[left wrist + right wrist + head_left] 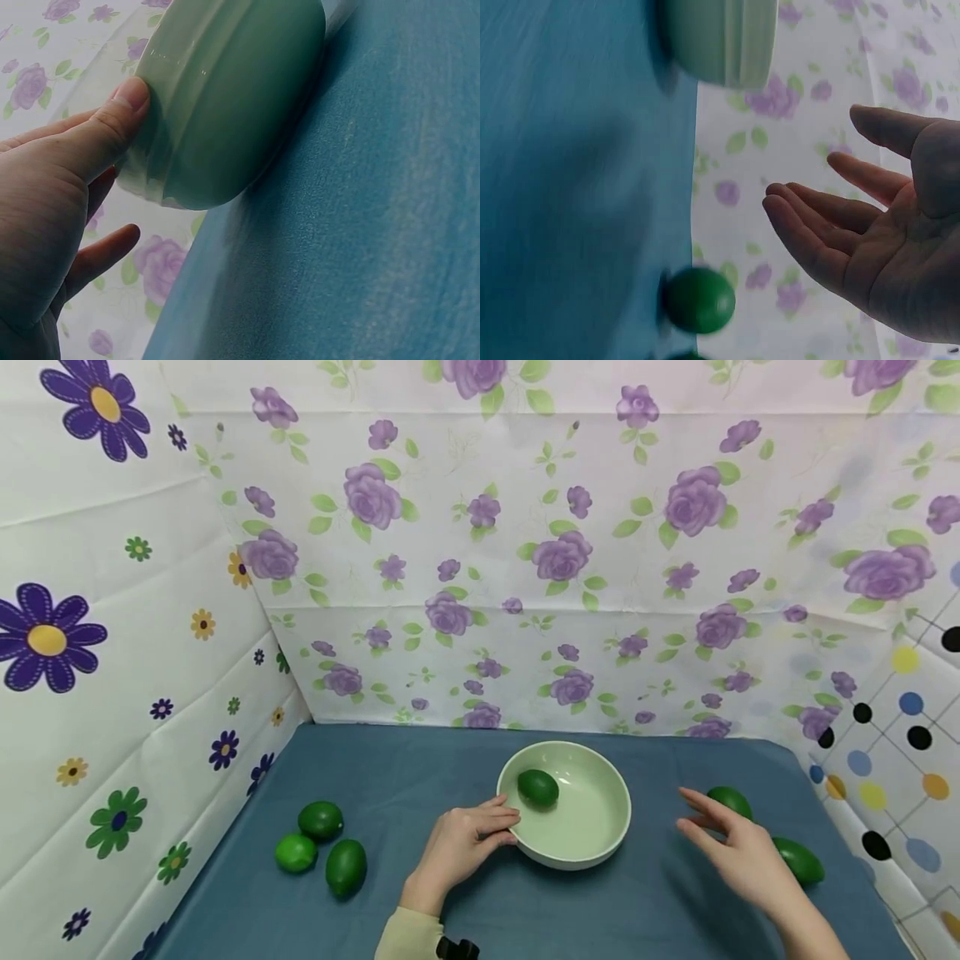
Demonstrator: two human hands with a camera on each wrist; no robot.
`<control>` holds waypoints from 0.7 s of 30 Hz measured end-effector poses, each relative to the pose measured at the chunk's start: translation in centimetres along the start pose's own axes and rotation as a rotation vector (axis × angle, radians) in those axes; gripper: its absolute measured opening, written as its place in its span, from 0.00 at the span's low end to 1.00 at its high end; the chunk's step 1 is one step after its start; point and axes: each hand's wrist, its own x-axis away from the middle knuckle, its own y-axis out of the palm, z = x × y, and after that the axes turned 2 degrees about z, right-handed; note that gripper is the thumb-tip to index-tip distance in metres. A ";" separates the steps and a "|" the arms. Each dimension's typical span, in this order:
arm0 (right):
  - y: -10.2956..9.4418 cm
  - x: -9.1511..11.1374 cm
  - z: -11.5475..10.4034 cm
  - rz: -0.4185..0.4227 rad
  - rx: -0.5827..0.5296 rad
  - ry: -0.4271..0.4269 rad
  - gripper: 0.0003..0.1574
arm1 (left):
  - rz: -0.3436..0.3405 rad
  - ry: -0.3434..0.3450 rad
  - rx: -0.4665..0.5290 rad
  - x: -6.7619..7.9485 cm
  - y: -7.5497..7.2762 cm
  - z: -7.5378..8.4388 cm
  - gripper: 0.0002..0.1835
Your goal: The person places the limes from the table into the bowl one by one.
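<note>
A pale green bowl (588, 814) stands on the blue cloth with one dark green lime (537, 788) inside, toward its left wall. My left hand (468, 839) holds the bowl's left rim; in the left wrist view the thumb (124, 101) lies against the outer wall, with the fingers partly hidden behind. To the right, my right hand (738, 852) hovers over the cloth, palm bare and fingers loosely extended, holding nothing. Two limes lie beyond it, one farther back (730, 801) and one partly covered by the hand (799, 862). In the right wrist view a lime (699, 300) sits below the fingers.
Left of the bowl, three limes lie grouped: a dark one (320, 821), a brighter one (296, 853) and a nearer one (347, 868). A rose-patterned sheet (510, 647) rises behind the table. Patterned sheets also border the left (150, 760) and right (892, 718) sides.
</note>
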 end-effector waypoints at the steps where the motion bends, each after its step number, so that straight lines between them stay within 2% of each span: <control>1: -0.3 0.2 0.4 -0.004 0.011 0.016 0.54 | 0.001 0.001 0.001 0.0 0.0 0.0 0.20; 11: -3.3 1.2 3.7 -0.019 0.082 0.143 0.60 | 0.013 0.010 0.004 -0.1 0.1 0.1 0.20; 21: -4.3 1.8 5.2 -0.041 0.090 0.187 0.63 | 0.018 0.000 0.011 0.1 0.2 0.1 0.20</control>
